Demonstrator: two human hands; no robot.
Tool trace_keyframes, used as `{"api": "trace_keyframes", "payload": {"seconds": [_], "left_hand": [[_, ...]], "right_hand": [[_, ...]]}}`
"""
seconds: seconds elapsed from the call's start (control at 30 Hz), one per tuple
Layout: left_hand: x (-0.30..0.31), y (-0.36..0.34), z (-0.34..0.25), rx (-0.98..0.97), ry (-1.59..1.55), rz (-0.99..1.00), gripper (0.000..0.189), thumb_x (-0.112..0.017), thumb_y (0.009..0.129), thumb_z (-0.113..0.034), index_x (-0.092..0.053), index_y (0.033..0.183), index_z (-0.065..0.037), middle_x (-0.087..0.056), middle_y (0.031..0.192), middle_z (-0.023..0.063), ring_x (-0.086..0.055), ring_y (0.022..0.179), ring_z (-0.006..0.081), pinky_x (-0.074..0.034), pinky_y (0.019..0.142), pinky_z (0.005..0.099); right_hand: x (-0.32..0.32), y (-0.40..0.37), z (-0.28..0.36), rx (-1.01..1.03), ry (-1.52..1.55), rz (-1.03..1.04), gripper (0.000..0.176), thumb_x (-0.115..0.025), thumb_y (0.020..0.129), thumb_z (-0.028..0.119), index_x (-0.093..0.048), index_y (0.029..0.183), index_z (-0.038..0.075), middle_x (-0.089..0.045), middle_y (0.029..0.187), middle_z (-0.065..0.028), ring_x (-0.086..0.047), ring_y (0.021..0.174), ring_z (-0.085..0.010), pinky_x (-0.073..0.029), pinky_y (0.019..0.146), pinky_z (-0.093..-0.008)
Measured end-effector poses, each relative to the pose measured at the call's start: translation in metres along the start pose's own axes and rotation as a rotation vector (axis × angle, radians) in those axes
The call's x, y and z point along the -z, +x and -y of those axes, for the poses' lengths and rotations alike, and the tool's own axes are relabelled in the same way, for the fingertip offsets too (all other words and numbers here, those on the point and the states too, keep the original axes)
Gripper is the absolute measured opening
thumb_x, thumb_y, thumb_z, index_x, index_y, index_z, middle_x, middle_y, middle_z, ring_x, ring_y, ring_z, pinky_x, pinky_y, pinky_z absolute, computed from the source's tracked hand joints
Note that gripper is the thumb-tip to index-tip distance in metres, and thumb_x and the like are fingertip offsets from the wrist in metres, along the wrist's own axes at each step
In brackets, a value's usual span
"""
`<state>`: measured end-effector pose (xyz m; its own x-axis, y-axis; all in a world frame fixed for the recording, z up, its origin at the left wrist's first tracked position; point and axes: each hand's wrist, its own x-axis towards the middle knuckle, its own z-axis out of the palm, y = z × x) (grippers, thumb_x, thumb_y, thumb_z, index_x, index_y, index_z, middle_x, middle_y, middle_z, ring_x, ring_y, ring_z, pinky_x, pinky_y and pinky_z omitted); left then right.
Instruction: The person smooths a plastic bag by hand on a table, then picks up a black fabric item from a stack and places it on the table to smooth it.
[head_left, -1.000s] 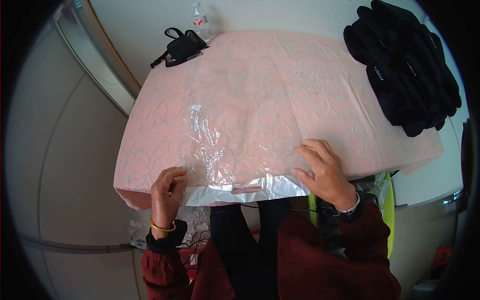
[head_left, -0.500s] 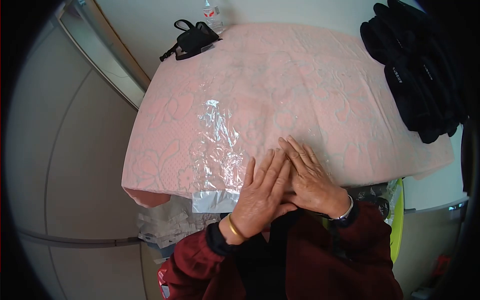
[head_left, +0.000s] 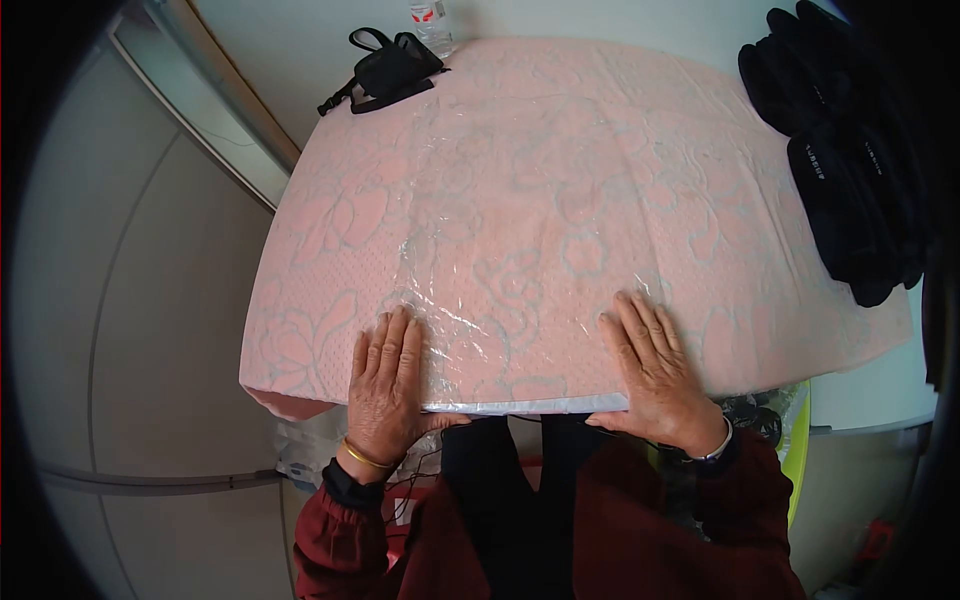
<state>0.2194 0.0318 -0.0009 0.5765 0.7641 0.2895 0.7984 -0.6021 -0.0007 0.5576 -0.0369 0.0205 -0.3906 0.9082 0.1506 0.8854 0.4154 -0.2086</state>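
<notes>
A transparent plastic bag (head_left: 500, 335) lies spread on the pink patterned cloth (head_left: 310, 270), its shiny creases showing. The bag's pale strip (head_left: 530, 406) runs along the front edge of the table. My left hand (head_left: 387, 385) rests flat at the left end of that strip, fingers stretched forward and thumb pointing inward. At the strip's right end lies my right hand (head_left: 660, 385), its fingers spread and thumb turned toward the middle. Both hands press on the bag's sides, and neither is wrapped round anything.
At the back left are a small black strapped bag (head_left: 390, 72) and a plastic bottle (head_left: 430, 25). A stack of black padded items (head_left: 850, 190) lies on the right. Below the right edge stands a yellow-green container (head_left: 797, 450); plastic packaging (head_left: 305, 447) hangs at the left.
My hands have moved apart, the left one farther leftward and the right one slightly rightward. The plastic lies flatter and wider, and its pale strip now stretches between my thumbs.
</notes>
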Motion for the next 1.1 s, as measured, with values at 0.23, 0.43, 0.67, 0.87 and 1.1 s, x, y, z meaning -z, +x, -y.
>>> {"api": "trace_keyframes", "payload": {"seconds": [0.23, 0.43, 0.67, 0.87, 1.1], "left_hand": [[-0.015, -0.025, -0.01, 0.048, 0.085, -0.034, 0.116, -0.069, 0.066, -0.075, -0.041, 0.145, 0.005, -0.042, 0.152, 0.0221, -0.038, 0.142, 0.0397, -0.025, 0.118, 0.0551], [-0.012, -0.055, -0.031, 0.058, 0.159, -0.011, 0.112, -0.072, 0.068, -0.072, -0.041, 0.146, 0.003, -0.042, 0.152, 0.0204, -0.037, 0.144, 0.0379, -0.02, 0.119, 0.0572], [-0.005, -0.053, -0.028, 0.038, 0.0, -0.075, 0.115, -0.069, 0.067, -0.077, -0.04, 0.146, 0.002, -0.042, 0.152, 0.0201, -0.036, 0.144, 0.0371, -0.018, 0.12, 0.057], [-0.004, -0.053, -0.029, 0.025, -0.021, -0.056, 0.117, -0.066, 0.068, -0.078, -0.038, 0.148, 0.002, -0.04, 0.154, 0.0194, -0.036, 0.145, 0.037, -0.017, 0.119, 0.058], [0.026, -0.03, -0.059, -0.02, -0.206, -0.064, 0.12, -0.068, 0.067, -0.077, -0.035, 0.15, 0.004, -0.035, 0.155, 0.0254, -0.032, 0.146, 0.0399, -0.018, 0.119, 0.0594]], "right_hand": [[-0.002, -0.025, -0.003, 0.02, -0.089, 0.013, 0.111, -0.077, 0.073, 0.057, -0.029, 0.149, -0.009, -0.027, 0.158, -0.0274, -0.025, 0.149, -0.041, -0.019, 0.122, -0.0525], [-0.003, -0.06, 0.013, -0.01, -0.069, -0.005, 0.108, -0.077, 0.074, 0.056, -0.033, 0.146, -0.011, -0.032, 0.155, -0.0282, -0.027, 0.148, -0.0406, -0.019, 0.122, -0.0536], [0.001, -0.054, 0.015, -0.042, -0.059, -0.093, 0.099, -0.078, 0.077, 0.05, -0.038, 0.144, -0.01, -0.034, 0.154, -0.0279, -0.029, 0.147, -0.0415, -0.02, 0.12, -0.0557], [-0.001, -0.024, 0.027, 0.055, 0.03, -0.182, 0.087, -0.081, 0.076, 0.04, -0.045, 0.145, 0.002, -0.035, 0.154, -0.0244, -0.03, 0.145, -0.0415, -0.023, 0.119, -0.0551], [-0.019, -0.018, 0.026, 0.031, -0.027, -0.187, 0.085, -0.083, 0.073, 0.033, -0.046, 0.145, 0.006, -0.036, 0.154, -0.0222, -0.03, 0.146, -0.0397, -0.023, 0.119, -0.0537]]}}
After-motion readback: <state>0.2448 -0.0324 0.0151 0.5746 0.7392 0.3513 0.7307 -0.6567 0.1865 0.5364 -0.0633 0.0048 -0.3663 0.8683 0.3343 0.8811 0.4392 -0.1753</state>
